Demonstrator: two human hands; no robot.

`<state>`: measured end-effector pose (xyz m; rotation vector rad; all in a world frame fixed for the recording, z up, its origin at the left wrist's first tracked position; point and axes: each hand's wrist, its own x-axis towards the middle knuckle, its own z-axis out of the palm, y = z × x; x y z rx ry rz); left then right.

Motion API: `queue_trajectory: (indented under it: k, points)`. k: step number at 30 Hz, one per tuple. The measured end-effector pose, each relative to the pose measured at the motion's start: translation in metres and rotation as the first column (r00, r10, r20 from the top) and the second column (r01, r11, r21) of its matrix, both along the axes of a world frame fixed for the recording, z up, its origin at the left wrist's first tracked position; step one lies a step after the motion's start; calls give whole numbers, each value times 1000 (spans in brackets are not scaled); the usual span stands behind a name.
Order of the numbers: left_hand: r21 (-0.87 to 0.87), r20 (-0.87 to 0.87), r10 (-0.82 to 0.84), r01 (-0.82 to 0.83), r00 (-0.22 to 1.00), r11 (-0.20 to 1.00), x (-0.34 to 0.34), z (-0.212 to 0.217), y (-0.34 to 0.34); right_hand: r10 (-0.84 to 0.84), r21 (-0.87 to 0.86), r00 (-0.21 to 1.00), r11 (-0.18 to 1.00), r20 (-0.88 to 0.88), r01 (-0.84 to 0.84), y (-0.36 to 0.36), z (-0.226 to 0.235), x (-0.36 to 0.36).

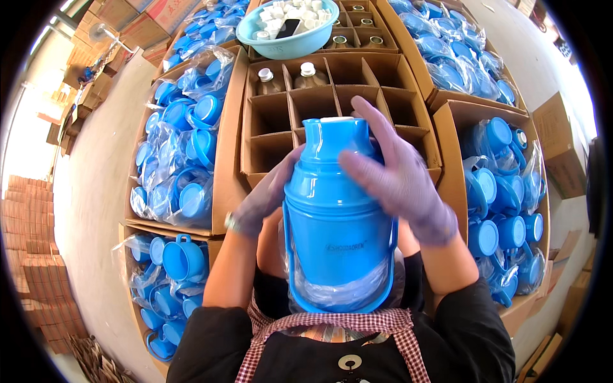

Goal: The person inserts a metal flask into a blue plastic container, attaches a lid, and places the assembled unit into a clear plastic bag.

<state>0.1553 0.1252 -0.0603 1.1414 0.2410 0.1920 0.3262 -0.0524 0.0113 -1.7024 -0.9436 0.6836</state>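
Observation:
Upright in front of my body stands a blue thermos flask (335, 217), glossy, with a carrying handle down its sides. Clear plastic film (345, 284) is bunched round its lower part. My left hand (265, 195), in a thin purple glove, lies against the left of the flask's shoulder, its fingertips partly hidden behind the neck. My right hand (402, 175), gloved alike and slightly blurred, is at the right of the neck with fingers spread and the thumb across the front. A bit of white shows at the flask's top.
Ahead is a divided carton (345, 60) with two white-capped bottles (311, 75). Beyond it, a light blue basin (287, 46) holds white caps and a dark flat object. Cartons of bagged blue plastic parts (175, 147) flank me. More blue parts (511, 233) fill the right carton.

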Motion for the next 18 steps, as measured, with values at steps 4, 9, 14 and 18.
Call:
queue_trajectory:
  k: [4, 9, 14, 18]
  points:
    - [-340, 55, -127, 138, 990, 930, 28, -20, -6, 251, 215, 886, 910, 391, -353, -45, 95, -44]
    - [-362, 122, -58, 99, 991, 927, 47, -12, -30, 266, 353, 639, 653, 722, -670, -36, 162, -15]
    - [-210, 172, 112, -75, 979, 975, 2, 16, -55, 603, 164, 548, 572, 580, -804, -58, 176, -81]
    - [177, 259, 331, -382, 907, 907, -91, 71, -112, 360, 95, 649, 825, 671, -556, -106, 180, -122]
